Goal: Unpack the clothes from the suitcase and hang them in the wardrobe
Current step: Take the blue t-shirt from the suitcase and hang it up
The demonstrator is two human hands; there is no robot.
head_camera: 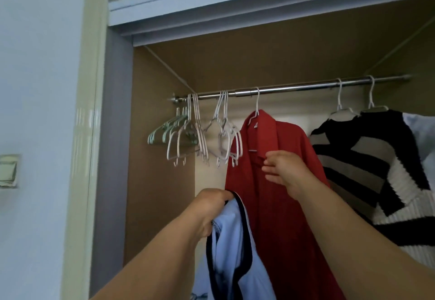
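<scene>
My left hand (211, 210) grips a light blue garment with dark trim (231, 250), which hangs down below the rail. A red collared shirt (277, 205) hangs on a white hanger from the metal rail (294, 87). My right hand (286, 170) is raised in front of the red shirt's chest with relaxed fingers and holds nothing. Empty white hangers (223, 135) and pale green hangers (169, 132) hang bunched at the rail's left end. The suitcase is out of view.
A black, beige and white striped knit (367, 165) hangs to the right of the red shirt, with a pale garment (421, 135) behind it. The wardrobe's left wall (160, 182) and door frame (113, 135) close in the left side.
</scene>
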